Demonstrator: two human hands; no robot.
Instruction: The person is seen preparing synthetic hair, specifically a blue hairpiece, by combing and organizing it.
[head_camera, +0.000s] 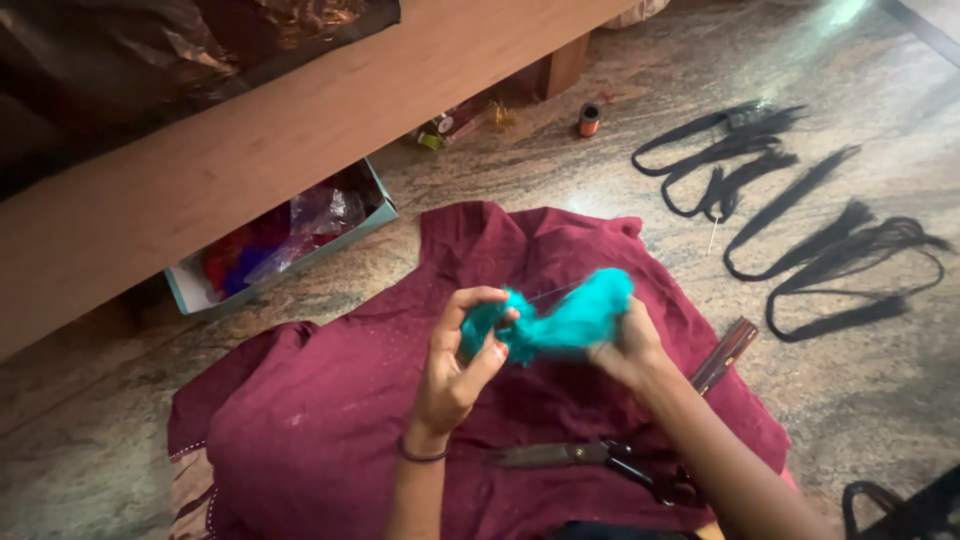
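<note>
At the centre of the frame, both hands hold a fluffy turquoise bundle of thread (565, 320) above a maroon cloth (330, 420) spread on the speckled stone floor (870, 400). The left hand (455, 365) has its fingers (480, 298) pinched closed on the bundle's left end; the right hand (625, 345) is closed around its right end. Black-handled scissors (600, 460) lie on the cloth at the lower centre. Black thread tassels (800, 230) lie at the upper right, and an open box of coloured scraps (285, 240) sits at the left.
</note>
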